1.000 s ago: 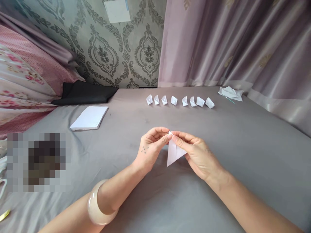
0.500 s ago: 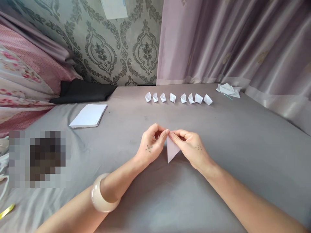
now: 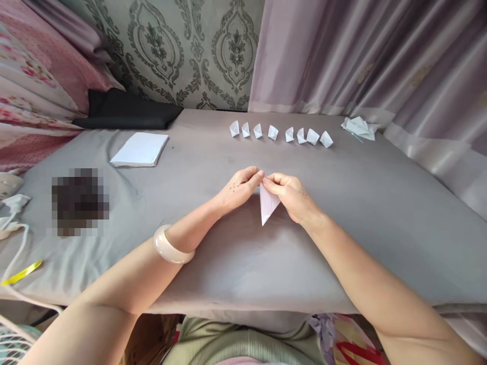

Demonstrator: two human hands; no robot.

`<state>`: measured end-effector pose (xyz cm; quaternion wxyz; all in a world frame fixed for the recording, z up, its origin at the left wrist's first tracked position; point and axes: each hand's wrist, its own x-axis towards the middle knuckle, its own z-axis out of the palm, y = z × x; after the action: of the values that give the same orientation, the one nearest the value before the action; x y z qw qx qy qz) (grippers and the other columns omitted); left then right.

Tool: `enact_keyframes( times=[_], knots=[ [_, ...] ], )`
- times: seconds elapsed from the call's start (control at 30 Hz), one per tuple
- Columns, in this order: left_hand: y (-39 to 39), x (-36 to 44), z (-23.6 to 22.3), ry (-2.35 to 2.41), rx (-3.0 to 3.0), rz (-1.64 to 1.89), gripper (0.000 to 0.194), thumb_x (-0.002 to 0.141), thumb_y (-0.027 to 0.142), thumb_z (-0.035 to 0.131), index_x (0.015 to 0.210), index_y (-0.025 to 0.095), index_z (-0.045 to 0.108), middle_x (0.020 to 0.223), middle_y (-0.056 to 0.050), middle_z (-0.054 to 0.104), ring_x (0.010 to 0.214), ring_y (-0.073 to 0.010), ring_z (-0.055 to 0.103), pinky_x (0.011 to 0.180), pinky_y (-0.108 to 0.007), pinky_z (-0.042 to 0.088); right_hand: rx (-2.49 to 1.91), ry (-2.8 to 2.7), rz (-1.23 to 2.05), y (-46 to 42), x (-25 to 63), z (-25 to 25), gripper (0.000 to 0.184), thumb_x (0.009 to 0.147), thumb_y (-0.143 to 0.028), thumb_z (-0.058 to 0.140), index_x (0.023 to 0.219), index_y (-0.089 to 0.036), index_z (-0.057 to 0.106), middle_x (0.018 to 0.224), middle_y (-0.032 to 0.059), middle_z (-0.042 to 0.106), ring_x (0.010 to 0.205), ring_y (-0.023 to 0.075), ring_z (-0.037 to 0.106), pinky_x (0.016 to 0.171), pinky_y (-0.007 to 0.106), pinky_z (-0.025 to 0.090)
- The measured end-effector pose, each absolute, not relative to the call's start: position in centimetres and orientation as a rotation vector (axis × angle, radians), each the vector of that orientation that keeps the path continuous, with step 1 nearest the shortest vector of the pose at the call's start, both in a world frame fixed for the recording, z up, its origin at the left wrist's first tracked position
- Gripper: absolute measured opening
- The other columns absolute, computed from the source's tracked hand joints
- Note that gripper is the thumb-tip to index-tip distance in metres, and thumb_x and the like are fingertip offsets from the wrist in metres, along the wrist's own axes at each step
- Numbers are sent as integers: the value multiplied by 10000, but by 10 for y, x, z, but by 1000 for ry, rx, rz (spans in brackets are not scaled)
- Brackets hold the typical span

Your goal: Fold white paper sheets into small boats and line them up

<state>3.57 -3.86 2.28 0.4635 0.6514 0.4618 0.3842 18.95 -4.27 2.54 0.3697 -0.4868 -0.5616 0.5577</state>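
Between my two hands hangs a folded piece of pale pink-white paper (image 3: 268,204), a triangle whose sharp tip points down toward me. My left hand (image 3: 242,186) pinches its top corner with thumb and fingers. Just beside it, my right hand (image 3: 289,195) pinches the same top edge, thumb on the near face, and covers the paper's right side. The fingertips of both hands almost meet there. Beyond them, several small folded white paper shapes (image 3: 273,133) stand in a row on the grey cloth (image 3: 205,238).
A stack of white paper (image 3: 140,149) lies at the left, before a black cloth (image 3: 129,111). Loose papers (image 3: 359,128) rest at the back right. A blurred-out dark object (image 3: 79,203), a yellow strip (image 3: 22,272) and white cables (image 3: 17,248) are on the left.
The view has tipped down, so everything sits higher and the near table edge and my lap show. Both hands keep their pinch on the folded paper, which looks much the same.
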Motion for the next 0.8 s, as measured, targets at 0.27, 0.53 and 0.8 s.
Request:
enact_keyframes(
  times=[0.27, 0.53, 0.8],
  knots=[
    [-42, 43, 18, 871, 1187, 1034, 331, 848, 325, 525, 609, 187, 343, 585, 55, 282, 519, -70, 283, 531, -232, 245, -1149, -1444, 1527, -43, 191, 31, 272, 757, -438, 649, 717, -173, 603, 649, -20, 555, 584, 103, 459, 558, 251, 334],
    [-45, 45, 21, 852, 1098, 1093, 360, 813, 324, 580, 579, 183, 345, 555, 68, 253, 488, -53, 266, 498, -218, 240, -1085, -1478, 1506, -47, 189, 27, 344, 805, -464, 608, 636, -179, 515, 582, -49, 413, 539, 85, 345, 512, 250, 240],
    [-43, 44, 18, 866, 1080, 1140, 388, 820, 380, 599, 576, 172, 381, 547, 62, 322, 505, -58, 317, 518, -210, 280, -1045, -1518, 1495, -46, 191, 28, 313, 830, -455, 585, 691, -176, 597, 605, -35, 490, 569, 98, 397, 540, 244, 284]
  ],
)
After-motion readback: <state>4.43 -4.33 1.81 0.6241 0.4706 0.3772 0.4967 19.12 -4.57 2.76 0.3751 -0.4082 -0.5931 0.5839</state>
